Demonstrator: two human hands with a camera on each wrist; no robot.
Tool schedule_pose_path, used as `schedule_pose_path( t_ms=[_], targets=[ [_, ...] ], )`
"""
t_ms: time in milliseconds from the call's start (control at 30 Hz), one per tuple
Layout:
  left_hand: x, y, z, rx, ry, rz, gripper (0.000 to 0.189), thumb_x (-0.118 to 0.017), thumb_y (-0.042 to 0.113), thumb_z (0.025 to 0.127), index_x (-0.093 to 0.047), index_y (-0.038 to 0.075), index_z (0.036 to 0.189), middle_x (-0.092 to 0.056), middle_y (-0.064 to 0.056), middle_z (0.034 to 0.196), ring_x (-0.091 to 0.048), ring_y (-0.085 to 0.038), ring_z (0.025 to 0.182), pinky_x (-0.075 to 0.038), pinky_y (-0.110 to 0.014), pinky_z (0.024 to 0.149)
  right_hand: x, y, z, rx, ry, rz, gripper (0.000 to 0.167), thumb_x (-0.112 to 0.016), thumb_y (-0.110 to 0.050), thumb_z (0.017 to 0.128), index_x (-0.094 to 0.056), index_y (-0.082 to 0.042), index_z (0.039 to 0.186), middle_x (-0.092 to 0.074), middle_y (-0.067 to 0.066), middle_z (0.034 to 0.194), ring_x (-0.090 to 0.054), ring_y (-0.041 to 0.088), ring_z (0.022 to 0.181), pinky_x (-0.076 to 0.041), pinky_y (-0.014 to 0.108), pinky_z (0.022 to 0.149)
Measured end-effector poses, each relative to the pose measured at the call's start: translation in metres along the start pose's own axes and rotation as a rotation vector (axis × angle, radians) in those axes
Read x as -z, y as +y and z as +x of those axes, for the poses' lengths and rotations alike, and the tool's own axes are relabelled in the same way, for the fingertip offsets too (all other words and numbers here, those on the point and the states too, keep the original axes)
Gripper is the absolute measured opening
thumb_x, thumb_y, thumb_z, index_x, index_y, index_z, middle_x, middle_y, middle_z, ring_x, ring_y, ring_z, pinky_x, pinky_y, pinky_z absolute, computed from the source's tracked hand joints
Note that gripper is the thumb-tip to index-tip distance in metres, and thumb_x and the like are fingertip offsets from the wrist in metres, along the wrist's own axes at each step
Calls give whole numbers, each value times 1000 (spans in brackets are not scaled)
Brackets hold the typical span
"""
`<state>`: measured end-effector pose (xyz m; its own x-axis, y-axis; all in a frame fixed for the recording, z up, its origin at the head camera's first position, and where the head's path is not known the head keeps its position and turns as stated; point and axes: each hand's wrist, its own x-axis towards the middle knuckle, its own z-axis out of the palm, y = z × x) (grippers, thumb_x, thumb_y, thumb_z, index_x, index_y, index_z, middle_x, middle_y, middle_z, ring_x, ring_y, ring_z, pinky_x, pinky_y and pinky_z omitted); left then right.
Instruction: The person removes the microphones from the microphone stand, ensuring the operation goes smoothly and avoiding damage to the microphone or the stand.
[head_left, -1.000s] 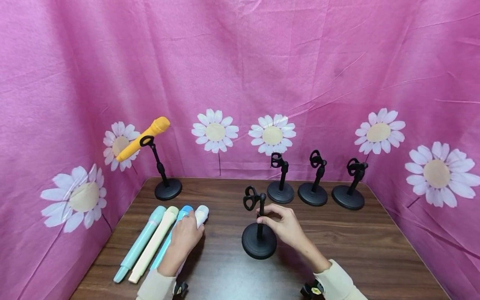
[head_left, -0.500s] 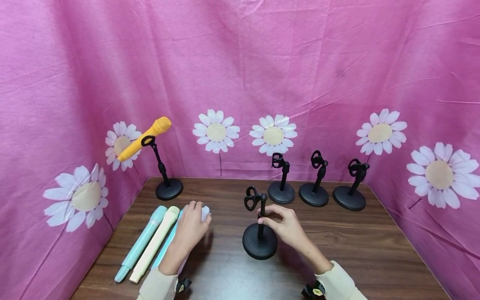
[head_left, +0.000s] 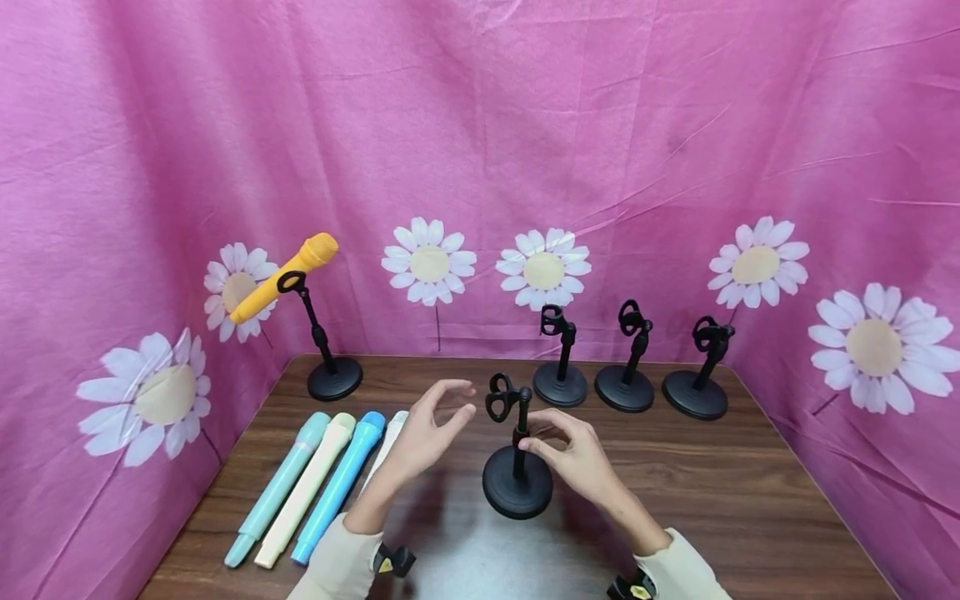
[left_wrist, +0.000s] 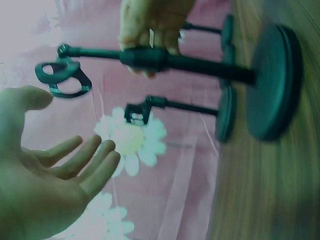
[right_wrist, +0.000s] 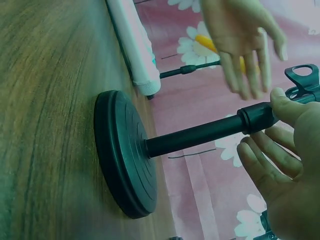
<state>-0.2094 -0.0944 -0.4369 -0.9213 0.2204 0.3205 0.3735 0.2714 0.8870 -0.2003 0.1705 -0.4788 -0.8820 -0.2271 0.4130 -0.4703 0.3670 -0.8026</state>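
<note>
A black desktop microphone stand (head_left: 517, 483) stands upright on its round base near the middle of the table. My right hand (head_left: 576, 457) pinches its pole around the collar, thumb in front and fingers behind, as the right wrist view shows. My left hand (head_left: 427, 433) is in the air left of the stand, fingers spread and holding nothing, near the ring clip (left_wrist: 64, 80). Below and left of that hand lie a white microphone (head_left: 386, 446), partly hidden by it, and blue (head_left: 341, 487), cream (head_left: 307, 490) and mint-green (head_left: 279, 487) microphones side by side.
A yellow microphone (head_left: 277, 283) rests in the clip of a stand (head_left: 335, 379) at the back left. Three more stands without microphones, one being the middle stand (head_left: 626, 387), line the back right. A pink flowered curtain (head_left: 480, 125) surrounds the wooden table (head_left: 712, 517).
My left hand has left the microphones and moved right, up beside the stand, uncovering the blue microphone. My right hand stays on the stand's pole.
</note>
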Motion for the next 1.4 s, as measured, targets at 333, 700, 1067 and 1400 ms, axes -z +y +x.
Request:
schedule_pose_path(
  t_ms=[333,700,1067,1400],
  targets=[
    [-20,19,14,-150,-126,-317,62,-70,9,104,-43,16,159,-55,-14,157,-49,-30,151,-38,-53,125,-10,-2,0,19,5,9,36,-90,-23,86,-75,-21,119,-77,-3,108,-72,8,102,-64,33,85],
    [-27,19,21,-77,-107,-343,43,-79,9,97,-67,8,138,-73,-19,128,-70,-10,119,-58,-24,99,-17,0,2,8,73,-7,27,-91,-17,84,-75,-16,106,-78,0,99,-74,8,90,-64,30,81],
    [-28,16,23,-74,-117,-335,39,-78,11,98,-69,7,135,-74,-18,122,-71,-9,113,-60,-25,93,-16,0,0,104,86,-77,24,-90,-14,85,-78,-21,105,-77,-9,96,-71,5,92,-61,29,81],
    [-29,20,23,-56,-109,-364,40,-79,8,97,-68,5,135,-73,-20,122,-71,-8,111,-61,-25,91,-12,1,2,204,33,-147,24,-81,-5,90,-80,-15,112,-73,-4,104,-64,8,99,-51,22,79]
  ],
)
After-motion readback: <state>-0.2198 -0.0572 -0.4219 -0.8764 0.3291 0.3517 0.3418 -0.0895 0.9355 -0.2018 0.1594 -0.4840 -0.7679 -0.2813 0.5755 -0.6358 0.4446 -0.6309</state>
